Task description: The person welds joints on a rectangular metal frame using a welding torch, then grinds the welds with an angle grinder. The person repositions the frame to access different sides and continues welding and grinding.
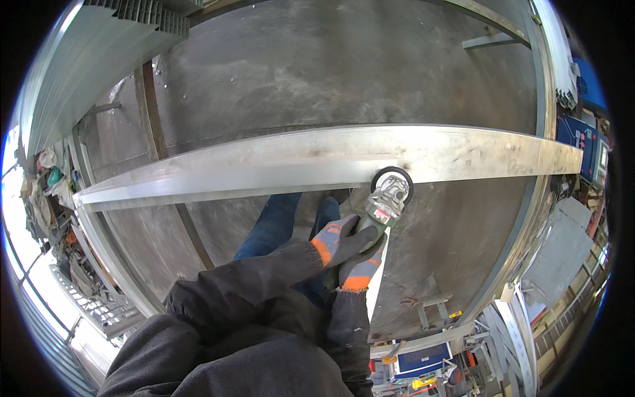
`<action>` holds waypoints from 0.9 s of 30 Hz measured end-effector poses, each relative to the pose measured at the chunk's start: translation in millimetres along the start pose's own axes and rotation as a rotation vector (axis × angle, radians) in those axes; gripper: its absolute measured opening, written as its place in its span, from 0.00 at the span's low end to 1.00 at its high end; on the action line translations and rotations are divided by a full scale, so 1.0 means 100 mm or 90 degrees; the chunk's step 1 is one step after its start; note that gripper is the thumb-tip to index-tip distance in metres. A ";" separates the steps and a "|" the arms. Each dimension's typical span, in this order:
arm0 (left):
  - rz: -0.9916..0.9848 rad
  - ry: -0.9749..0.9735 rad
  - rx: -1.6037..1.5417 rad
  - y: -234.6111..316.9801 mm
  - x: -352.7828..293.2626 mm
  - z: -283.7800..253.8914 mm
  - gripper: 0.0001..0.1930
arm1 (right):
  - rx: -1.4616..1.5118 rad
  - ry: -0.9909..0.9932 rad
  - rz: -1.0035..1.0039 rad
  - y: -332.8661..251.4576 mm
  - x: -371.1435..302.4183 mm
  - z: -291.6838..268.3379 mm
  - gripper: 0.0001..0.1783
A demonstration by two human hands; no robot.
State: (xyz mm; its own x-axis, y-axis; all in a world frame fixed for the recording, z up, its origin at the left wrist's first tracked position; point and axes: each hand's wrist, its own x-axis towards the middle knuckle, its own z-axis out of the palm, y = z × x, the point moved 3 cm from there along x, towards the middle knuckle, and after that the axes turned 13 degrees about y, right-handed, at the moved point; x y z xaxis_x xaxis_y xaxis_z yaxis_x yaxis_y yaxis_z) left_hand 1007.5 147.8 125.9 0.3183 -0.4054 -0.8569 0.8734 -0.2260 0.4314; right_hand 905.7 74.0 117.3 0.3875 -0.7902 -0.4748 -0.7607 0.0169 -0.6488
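Observation:
Both my hands, in grey and orange work gloves, are closed round the body of an angle grinder (387,200). My left hand (340,241) wraps the grinder's body from the left. Just below it, my right hand (362,266) grips the rear part; some of its fingers are hidden. The grinder's round dark-rimmed disc lies at the near edge of a long, pale metal beam (284,159). Whether disc and metal touch, I cannot tell. The beam runs from left to right in front of me, with bright, shiny patches and some darker stains.
A metal frame bar (119,258) supports the beam's left end, another (544,99) its right. Stacked sheet metal (92,66) stands at the far left. Blue machines (585,145) are on the right. Tools and metal offcuts (496,337) lie at lower right. My legs (271,225) are below the beam.

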 end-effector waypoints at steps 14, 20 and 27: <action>0.036 -0.054 0.299 0.13 0.19 -0.09 0.40 | 0.499 0.062 0.277 -0.04 0.06 0.17 0.23; 0.063 -0.026 0.165 0.11 0.24 -0.10 0.31 | 0.095 -0.036 -0.028 0.07 0.11 0.11 0.31; 0.132 -0.053 0.372 0.17 -0.19 -0.36 0.24 | -0.074 -0.103 -0.109 0.35 -0.40 0.43 0.33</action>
State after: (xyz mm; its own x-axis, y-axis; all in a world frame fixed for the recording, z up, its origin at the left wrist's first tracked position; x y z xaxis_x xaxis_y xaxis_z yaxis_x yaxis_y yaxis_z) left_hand 1029.8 184.0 139.7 0.4100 -0.5547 -0.7240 0.4436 -0.5723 0.6897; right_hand 886.0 132.7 88.1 0.5869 -0.6670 -0.4589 -0.7281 -0.1870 -0.6595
